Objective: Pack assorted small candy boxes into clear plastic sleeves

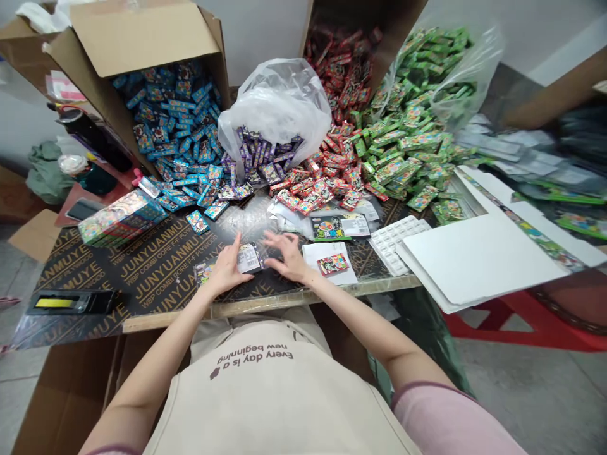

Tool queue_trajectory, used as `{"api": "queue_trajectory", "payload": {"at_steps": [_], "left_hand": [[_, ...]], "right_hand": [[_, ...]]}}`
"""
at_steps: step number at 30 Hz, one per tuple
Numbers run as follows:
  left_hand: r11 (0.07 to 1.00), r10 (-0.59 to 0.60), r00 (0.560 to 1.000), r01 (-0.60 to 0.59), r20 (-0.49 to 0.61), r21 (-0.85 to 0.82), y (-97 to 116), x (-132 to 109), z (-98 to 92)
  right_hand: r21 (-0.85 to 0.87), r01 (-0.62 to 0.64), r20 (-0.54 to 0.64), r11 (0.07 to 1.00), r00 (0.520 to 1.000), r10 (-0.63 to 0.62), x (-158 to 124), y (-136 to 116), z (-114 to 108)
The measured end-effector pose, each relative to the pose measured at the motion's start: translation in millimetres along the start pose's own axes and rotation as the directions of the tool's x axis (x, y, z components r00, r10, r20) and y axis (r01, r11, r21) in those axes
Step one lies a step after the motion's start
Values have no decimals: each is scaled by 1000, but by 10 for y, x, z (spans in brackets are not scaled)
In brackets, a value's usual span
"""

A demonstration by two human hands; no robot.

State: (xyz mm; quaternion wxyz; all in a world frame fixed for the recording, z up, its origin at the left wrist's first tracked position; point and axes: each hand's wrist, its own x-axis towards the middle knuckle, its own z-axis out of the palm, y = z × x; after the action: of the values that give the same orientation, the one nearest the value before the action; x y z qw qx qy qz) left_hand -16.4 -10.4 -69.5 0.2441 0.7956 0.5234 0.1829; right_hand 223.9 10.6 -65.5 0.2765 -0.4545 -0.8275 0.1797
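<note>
Four heaps stay large: blue heap (165,133), purple heap (265,158), red heap (327,170), green heap (408,139); little looks taken from them. Left hand (226,268) narrow, touching white-backed packet (249,258) on plywood board (142,278); whether it grips cannot be told. Right hand (287,256) wide, fingers spread just beside packet, holding nothing. Stacked block of packets (122,218) sits at board's left. White tray (393,243) lies right, no packets visible in its cells.

Small packet (203,273) partly hidden under left hand (226,266), neighbouring packet's label (249,258) seemingly too small to read
</note>
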Motion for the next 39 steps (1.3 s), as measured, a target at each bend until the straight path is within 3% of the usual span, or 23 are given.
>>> {"api": "queue_trajectory", "payload": {"at_steps": [1, 3, 6, 9, 11, 13, 15, 17, 18, 20, 22, 24, 26, 28, 29, 32, 34, 36, 39], "left_hand": [[1000, 1, 1000, -2, 15, 18, -6, -2, 22], [998, -6, 999, 3, 46, 63, -22, -11, 56], [992, -32, 997, 23, 69, 123, -24, -23, 75], [995, -80, 996, 82, -27, 62, 76, 1, 48], [977, -169, 979, 150, -115, -153, 213, 51, 13], [839, -300, 950, 220, -85, -497, 375, 131, -20], [553, -381, 921, 296, 79, -779, 517, 219, -40], [334, -400, 898, 329, 184, -883, 608, 281, -53], [295, -403, 895, 326, 193, -898, 629, 293, -62], [346, -394, 907, 298, 150, -889, 623, 274, -97], [546, -327, 942, 250, 72, -800, 545, 205, -158], [819, -211, 977, 178, 2, -546, 400, 109, -218], [977, -114, 993, 116, 20, -178, 218, 14, -243], [992, -99, 991, 91, 95, 92, 49, -62, -212], [982, -106, 987, 85, 122, 167, -15, -88, -182], [970, -103, 987, 72, 122, 231, -104, -124, -86], [974, -86, 990, 62, 108, 216, -90, -122, -59], [979, -88, 992, 70, 88, 189, -48, -116, -71], [987, -103, 993, 96, 52, 129, 20, -114, -124]], "right_hand": [[-90, -75, -80, 993, 994, 68, 75, 115, -66], [-256, -304, -293, 918, 929, 226, 246, 426, -241], [-355, -468, -378, 809, 864, 334, 432, 847, -490], [-281, -437, -362, 854, 873, 327, 433, 865, -564], [-141, -275, -345, 951, 914, 213, 344, 633, -505], [25, -66, -296, 998, 953, 70, 221, 313, -411], [157, 64, -215, 985, 976, -29, 102, 23, -322], [240, 108, -138, 965, 987, -77, 11, -164, -258], [274, 115, -117, 955, 989, -86, -21, -212, -234], [340, 109, -110, 934, 991, -76, -61, -230, -201], [387, 79, -115, 919, 993, -37, -83, -174, -183], [407, 22, -109, 913, 994, 24, -101, -83, -167], [443, -58, -79, 894, 991, 104, -120, 8, -141], [583, -164, 3, 796, 980, 200, -135, 73, -100], [681, -218, 65, 699, 969, 239, -140, 91, -78], [885, -311, 230, 347, 939, 256, -140, 100, -31], [908, -315, 253, 276, 938, 238, -134, 92, -30], [855, -290, 196, 429, 948, 249, -131, 91, -55], [463, -192, 23, 865, 978, 205, -141, 86, -119]]}}
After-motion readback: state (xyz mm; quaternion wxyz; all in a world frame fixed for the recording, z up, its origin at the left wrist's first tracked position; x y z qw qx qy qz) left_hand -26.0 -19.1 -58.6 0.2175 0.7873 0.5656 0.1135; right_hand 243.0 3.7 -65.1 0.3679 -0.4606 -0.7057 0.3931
